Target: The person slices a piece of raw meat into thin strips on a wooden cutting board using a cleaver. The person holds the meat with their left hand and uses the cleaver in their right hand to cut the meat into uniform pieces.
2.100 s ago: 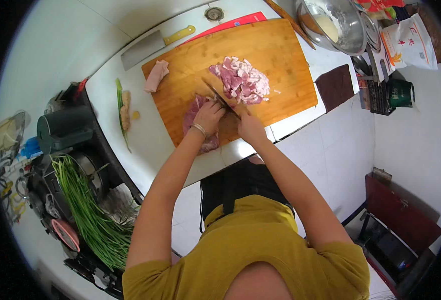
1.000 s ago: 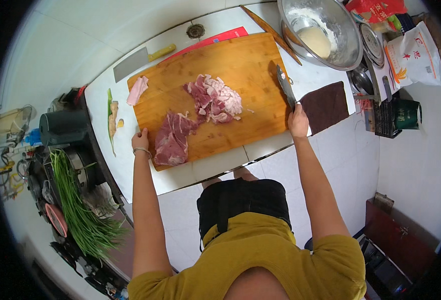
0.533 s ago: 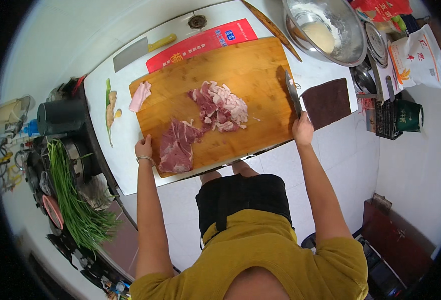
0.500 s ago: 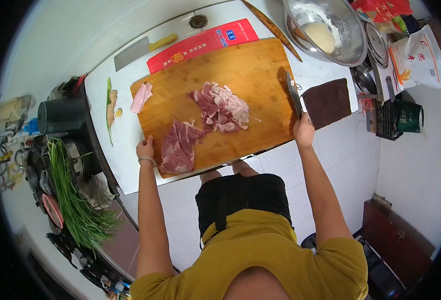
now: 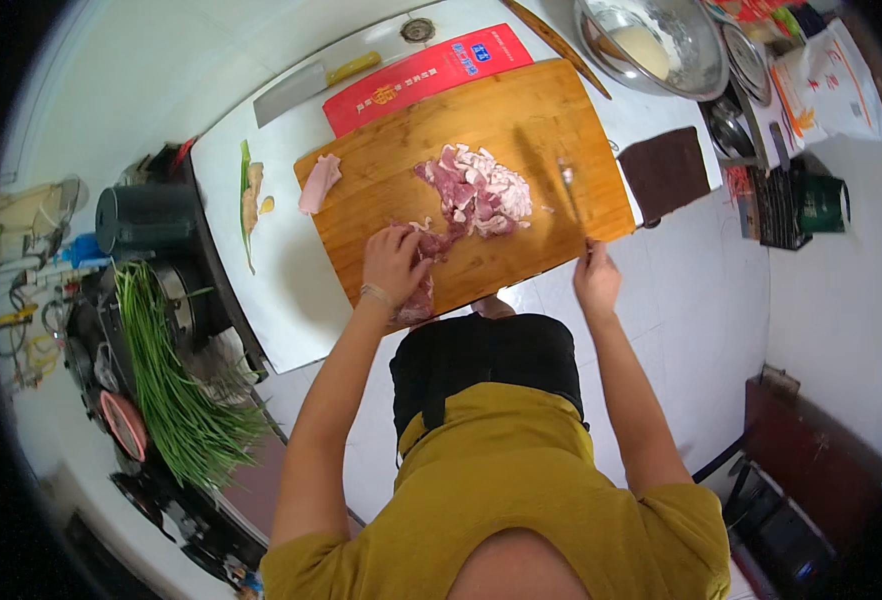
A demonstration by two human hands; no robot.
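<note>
A slab of meat is covered in part by the left hand at the near left of the wooden board, its fingers bent and laid over the top of the meat. The handle of a knife is gripped in the closed fingers of the right hand, just beside the board's near right edge; the blade is pointed toward the far side and is blurred, so its exact height cannot be told. Should the blade be brought across to the slab, a fingertip could be nicked if the left fingers were left spread ahead of the edge, or if the damp meat slid under them. The near edge of the board appears to be carried past the counter, so it could be tipped by hard pressure there. The heap of cut meat could also be scattered by a stray sweep of the blade. Pale dough is held in the metal bowl at the far right, its inner wall smeared with white. Beside it a white bag is seen, its contents hidden; nor can it be told what is held in the dark green container at the left
</note>
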